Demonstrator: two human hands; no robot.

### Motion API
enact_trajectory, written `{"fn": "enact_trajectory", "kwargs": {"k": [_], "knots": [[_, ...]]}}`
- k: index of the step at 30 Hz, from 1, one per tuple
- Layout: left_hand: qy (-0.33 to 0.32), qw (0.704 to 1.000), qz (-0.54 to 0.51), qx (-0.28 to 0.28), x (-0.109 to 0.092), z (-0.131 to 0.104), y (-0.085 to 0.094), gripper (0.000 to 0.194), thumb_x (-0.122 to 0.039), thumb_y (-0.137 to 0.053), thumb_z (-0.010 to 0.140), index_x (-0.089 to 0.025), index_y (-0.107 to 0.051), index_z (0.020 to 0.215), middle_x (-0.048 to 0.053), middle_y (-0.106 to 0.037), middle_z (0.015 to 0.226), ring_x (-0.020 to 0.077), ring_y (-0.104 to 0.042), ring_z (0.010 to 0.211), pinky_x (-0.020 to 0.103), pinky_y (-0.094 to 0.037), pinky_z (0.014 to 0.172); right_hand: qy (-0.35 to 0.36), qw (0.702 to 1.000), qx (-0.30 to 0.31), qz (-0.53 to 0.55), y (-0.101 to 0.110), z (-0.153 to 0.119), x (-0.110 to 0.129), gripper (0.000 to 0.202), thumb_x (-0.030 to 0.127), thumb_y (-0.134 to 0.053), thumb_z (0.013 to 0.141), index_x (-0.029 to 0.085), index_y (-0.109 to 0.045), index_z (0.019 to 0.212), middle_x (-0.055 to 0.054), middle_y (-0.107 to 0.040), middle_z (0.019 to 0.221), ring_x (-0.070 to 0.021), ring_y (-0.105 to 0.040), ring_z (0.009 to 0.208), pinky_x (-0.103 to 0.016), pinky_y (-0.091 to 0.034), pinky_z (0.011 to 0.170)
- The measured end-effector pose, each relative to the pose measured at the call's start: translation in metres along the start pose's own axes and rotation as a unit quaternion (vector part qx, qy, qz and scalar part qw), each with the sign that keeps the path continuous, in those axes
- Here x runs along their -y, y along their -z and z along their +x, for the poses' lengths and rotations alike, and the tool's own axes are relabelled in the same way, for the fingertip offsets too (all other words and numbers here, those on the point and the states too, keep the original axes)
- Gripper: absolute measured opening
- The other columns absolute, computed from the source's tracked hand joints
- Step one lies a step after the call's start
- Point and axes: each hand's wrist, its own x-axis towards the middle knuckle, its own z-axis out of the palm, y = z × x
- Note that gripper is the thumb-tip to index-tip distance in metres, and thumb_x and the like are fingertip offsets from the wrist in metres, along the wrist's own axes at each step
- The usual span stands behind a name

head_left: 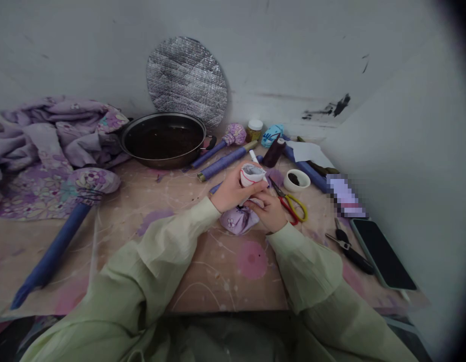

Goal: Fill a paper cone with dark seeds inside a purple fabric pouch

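Note:
My left hand point(229, 190) is wrapped round a small white cup-like piece point(251, 173) with a red line near its rim and a greyish inside. Just below, my right hand point(271, 211) has its fingers bent and pressed together close to the left hand; what they pinch is hidden. A purple flowered cloth bundle point(237, 222) shows beneath both hands. Right of them lie scissors point(293, 207) with red and yellow handles. A white marker-like stick point(253, 157) stands out behind the cup-like piece.
Behind are a dark pan point(163, 161), a blue-handled cloth-headed stick point(235, 134), a lidded jar point(254, 130), a thread spool point(274, 153) and a small white bowl point(296, 181). Another cloth-headed stick point(55, 251) lies left. Pliers point(352, 254) and a phone point(384, 254) lie right.

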Motion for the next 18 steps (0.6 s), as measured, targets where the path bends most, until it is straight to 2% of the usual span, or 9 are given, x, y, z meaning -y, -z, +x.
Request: {"fn": "enact_trajectory", "kwargs": {"k": [4,8,12,18], "knots": [[-0.012,1.0,0.018,-0.01,0.001,-0.001,0.0,0.036,-0.036,-0.071,0.074,-0.017,-0.05,0.096,0.001,-0.058,0.087,0.0123,-0.056,0.08,0.028,-0.046,0.081,0.018,1.0,-0.007,-0.018,-0.001,0.0,0.005,0.017,0.035,-0.068,0.077,0.022,-0.071,0.086,-0.007,-0.07,0.091,-0.0231,-0.062,0.095,-0.041,-0.049,0.088],[0.0,1.0,0.02,-0.005,0.0,-0.003,-0.001,0.04,-0.038,-0.072,0.073,-0.017,-0.05,0.099,0.001,-0.059,0.087,0.0133,-0.057,0.081,0.029,-0.047,0.081,0.039,0.996,-0.028,-0.079,-0.004,-0.002,0.008,0.009,0.032,-0.07,0.074,0.023,-0.069,0.077,-0.004,-0.069,0.075,-0.0241,-0.062,0.086,-0.041,-0.05,0.081],[0.009,1.0,0.0,0.002,0.002,-0.004,-0.001,0.045,-0.039,-0.075,0.07,-0.017,-0.051,0.101,0.002,-0.059,0.089,0.0141,-0.057,0.084,0.03,-0.046,0.083,0.046,0.996,-0.026,-0.078,-0.004,-0.002,0.009,0.006,0.028,-0.067,0.076,0.024,-0.069,0.071,-0.003,-0.068,0.07,-0.0232,-0.062,0.078,-0.04,-0.051,0.074],[0.029,0.999,-0.001,0.016,0.007,-0.002,0.0,0.036,-0.037,-0.071,0.075,-0.015,-0.053,0.098,0.002,-0.06,0.088,0.0128,-0.057,0.079,0.029,-0.048,0.079,0.048,0.997,-0.004,-0.055,0.001,-0.001,0.014,0.011,0.033,-0.066,0.078,0.023,-0.071,0.08,-0.006,-0.07,0.083,-0.023,-0.064,0.085,-0.04,-0.052,0.078]]}}
